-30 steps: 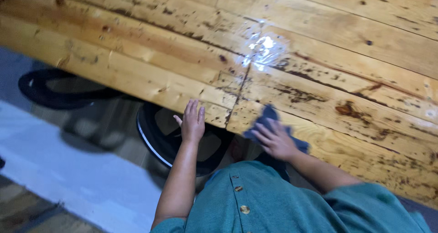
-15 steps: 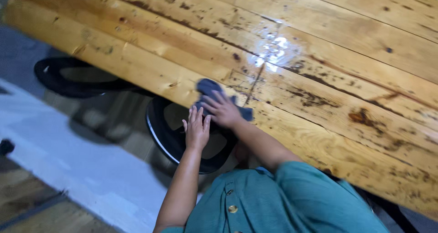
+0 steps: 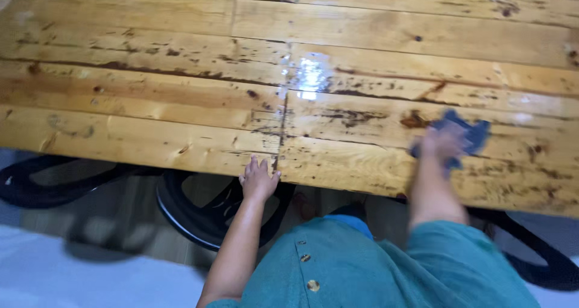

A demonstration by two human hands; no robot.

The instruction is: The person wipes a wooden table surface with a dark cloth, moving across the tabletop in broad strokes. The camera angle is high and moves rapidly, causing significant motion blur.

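Spanning the whole upper frame, the wooden table of varnished planks carries dark knots and a glossy wet-looking patch, which lies well beyond the fingertips of both hands. Half a second ago the right hand pressed the cloth just beside the left hand; it now sits far out to the right, so the wiping stroke has travelled along the near planks and covered that stretch. The blue-grey cloth lies flat on the table under and just past the right fingers. Left hand has kept to the near table edge, fingers slightly apart, tips resting on the top, gripping nothing.

Hard to read: the right hand is motion-blurred, so I cannot tell whether its fingers are spread or bunched on the cloth. Black chairs under the table are partly hidden by the tabletop and the person's green buttoned garment. The table's far and side ends are cut off.
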